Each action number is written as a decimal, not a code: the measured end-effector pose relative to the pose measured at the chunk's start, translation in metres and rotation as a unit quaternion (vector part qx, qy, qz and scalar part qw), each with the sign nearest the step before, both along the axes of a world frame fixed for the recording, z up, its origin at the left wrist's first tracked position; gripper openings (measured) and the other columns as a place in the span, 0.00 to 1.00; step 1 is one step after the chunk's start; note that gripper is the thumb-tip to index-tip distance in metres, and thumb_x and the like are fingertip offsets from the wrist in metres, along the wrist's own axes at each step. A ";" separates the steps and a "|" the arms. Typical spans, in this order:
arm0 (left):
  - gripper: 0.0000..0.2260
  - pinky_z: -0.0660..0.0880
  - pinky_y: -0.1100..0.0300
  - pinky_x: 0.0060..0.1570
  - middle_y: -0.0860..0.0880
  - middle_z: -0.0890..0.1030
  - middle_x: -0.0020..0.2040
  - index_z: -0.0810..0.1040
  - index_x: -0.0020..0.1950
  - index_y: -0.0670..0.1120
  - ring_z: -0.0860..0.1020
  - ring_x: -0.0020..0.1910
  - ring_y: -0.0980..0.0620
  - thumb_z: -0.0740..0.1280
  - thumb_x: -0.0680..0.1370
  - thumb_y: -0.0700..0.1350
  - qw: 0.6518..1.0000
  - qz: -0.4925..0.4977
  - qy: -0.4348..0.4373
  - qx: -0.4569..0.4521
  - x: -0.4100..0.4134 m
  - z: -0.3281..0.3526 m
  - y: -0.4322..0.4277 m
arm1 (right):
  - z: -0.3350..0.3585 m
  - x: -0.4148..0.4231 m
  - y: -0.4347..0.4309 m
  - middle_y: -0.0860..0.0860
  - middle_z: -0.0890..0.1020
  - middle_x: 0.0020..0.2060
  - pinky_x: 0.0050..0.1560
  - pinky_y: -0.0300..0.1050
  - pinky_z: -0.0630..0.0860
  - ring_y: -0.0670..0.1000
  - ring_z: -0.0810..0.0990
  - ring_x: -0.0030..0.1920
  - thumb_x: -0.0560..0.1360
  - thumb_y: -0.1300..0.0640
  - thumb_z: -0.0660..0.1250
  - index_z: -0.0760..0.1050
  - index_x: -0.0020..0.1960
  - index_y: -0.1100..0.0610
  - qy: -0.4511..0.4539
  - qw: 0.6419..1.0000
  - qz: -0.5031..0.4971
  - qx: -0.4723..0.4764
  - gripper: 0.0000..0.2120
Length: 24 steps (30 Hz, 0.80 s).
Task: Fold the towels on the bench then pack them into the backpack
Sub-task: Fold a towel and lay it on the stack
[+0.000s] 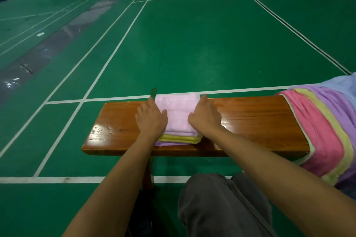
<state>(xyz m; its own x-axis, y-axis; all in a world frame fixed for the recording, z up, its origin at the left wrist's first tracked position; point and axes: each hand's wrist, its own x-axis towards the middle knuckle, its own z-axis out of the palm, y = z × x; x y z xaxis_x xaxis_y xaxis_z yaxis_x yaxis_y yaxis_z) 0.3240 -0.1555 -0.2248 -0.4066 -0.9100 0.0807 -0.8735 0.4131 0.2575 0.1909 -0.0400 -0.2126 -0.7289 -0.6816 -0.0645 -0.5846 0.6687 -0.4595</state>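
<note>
Wooden bench (250,121) carries folded towel stack (177,115) and unfolded towels (323,131).

Left hand (152,117) and right hand (205,116): both bare, without gloves, rings or watch. Forearms uncovered along their whole visible length; no sleeve in view. Trouser leg (221,204): dark grey cloth, loosely creased, with a lengthwise seam.

A stack of folded towels (178,119) lies on the bench (250,119), left of its middle. The left hand (151,119) rests against the stack's left side, the right hand (205,116) against its right. Unfolded towels (325,131) drape over the bench's right end. The person's knee (215,198) is before the bench.
</note>
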 end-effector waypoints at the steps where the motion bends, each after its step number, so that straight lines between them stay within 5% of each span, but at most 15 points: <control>1: 0.26 0.67 0.44 0.69 0.41 0.69 0.74 0.61 0.77 0.45 0.68 0.71 0.40 0.61 0.82 0.53 0.998 -0.040 0.010 -0.056 -0.003 0.001 0.000 | 0.000 0.004 -0.003 0.60 0.66 0.72 0.60 0.52 0.73 0.62 0.71 0.67 0.75 0.56 0.67 0.53 0.79 0.60 0.061 0.998 0.032 -0.001 0.38; 4: 0.20 0.63 0.47 0.75 0.45 0.71 0.75 0.67 0.77 0.49 0.67 0.74 0.45 0.56 0.85 0.48 0.982 -0.155 0.036 -0.098 -0.019 -0.002 0.004 | -0.010 0.013 -0.018 0.59 0.56 0.80 0.78 0.56 0.57 0.61 0.56 0.78 0.80 0.54 0.62 0.50 0.81 0.57 0.122 0.984 0.126 -0.019 0.35; 9: 0.24 0.47 0.42 0.78 0.52 0.50 0.83 0.50 0.82 0.61 0.46 0.82 0.46 0.44 0.85 0.59 0.992 -0.123 0.003 0.008 -0.021 -0.041 0.009 | -0.049 0.010 -0.029 0.55 0.43 0.82 0.79 0.63 0.42 0.58 0.39 0.81 0.85 0.45 0.43 0.41 0.83 0.52 0.106 0.980 0.162 0.038 0.29; 14: 0.28 0.50 0.37 0.78 0.52 0.46 0.83 0.48 0.82 0.59 0.43 0.82 0.45 0.35 0.82 0.63 0.986 -0.161 -0.033 -0.013 -0.024 -0.065 -0.017 | -0.056 0.007 -0.032 0.53 0.40 0.82 0.79 0.62 0.41 0.60 0.36 0.80 0.85 0.44 0.43 0.40 0.83 0.50 0.073 0.985 0.153 0.029 0.29; 18: 0.27 0.49 0.36 0.78 0.53 0.45 0.83 0.45 0.82 0.60 0.43 0.82 0.45 0.37 0.83 0.63 0.987 -0.160 -0.029 -0.002 -0.025 -0.067 -0.019 | -0.056 0.007 -0.032 0.53 0.40 0.82 0.79 0.62 0.42 0.60 0.36 0.80 0.85 0.44 0.43 0.40 0.83 0.50 0.072 0.986 0.149 0.036 0.30; 24: 0.25 0.38 0.37 0.76 0.51 0.42 0.83 0.40 0.82 0.61 0.39 0.81 0.42 0.39 0.84 0.61 0.983 -0.131 -0.128 0.029 -0.028 -0.029 0.002 | -0.037 -0.002 -0.030 0.53 0.38 0.82 0.79 0.64 0.42 0.60 0.35 0.80 0.84 0.43 0.44 0.39 0.83 0.50 0.042 0.978 0.178 0.099 0.31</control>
<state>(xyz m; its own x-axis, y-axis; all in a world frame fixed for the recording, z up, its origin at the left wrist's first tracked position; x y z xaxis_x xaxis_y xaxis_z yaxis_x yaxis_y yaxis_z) 0.2964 -0.1538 -0.2533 -0.6283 -0.7710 -0.1040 -0.7779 0.6241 0.0737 0.1894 -0.0701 -0.2497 -0.4564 -0.8730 -0.1716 -0.8266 0.4875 -0.2812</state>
